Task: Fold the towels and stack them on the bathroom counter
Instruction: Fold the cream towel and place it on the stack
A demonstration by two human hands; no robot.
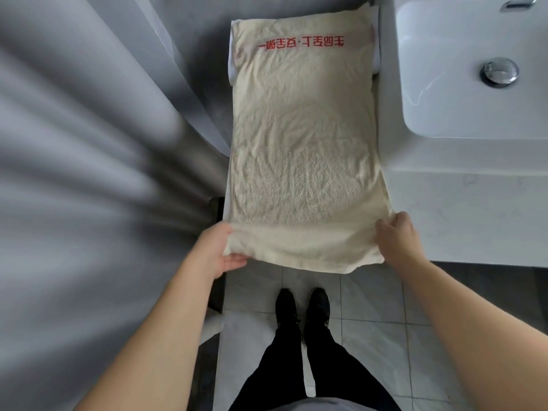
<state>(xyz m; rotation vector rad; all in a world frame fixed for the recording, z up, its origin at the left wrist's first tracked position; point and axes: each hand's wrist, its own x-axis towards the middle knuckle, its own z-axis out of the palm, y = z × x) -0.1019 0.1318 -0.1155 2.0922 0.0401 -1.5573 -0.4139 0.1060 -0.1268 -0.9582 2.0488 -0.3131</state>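
The left hand (218, 250) pinches the near left corner of the cream towel (302, 137), thumb on top of the cloth and fingers curled beneath it. The right hand (396, 235) grips the near right corner in like fashion, its fingers folded round the edge; how far they reach underneath is hidden by the cloth. Between the two hands the towel's near edge hangs just past the front edge of the table (444, 209) and sags a little in the middle, over the tiled floor (370, 307).

From the hands the towel runs straight away along the narrow left part of the table, lying flat and lengthwise. Near its far end a line of red lettering (301, 43) crosses it, upside down from this side. Under that far end white cloth (232, 68) peeps out at both sides, possibly another towel, though little of it shows.

Just to the right of the towel stands the white basin (462, 114), with a chrome drain plug (499, 72) in its bowl and part of a tap (517, 4) at the top edge. To the left hangs a grey curtain (89, 143). Below the towel's near edge the person's black shoes (302, 305) stand on the floor.
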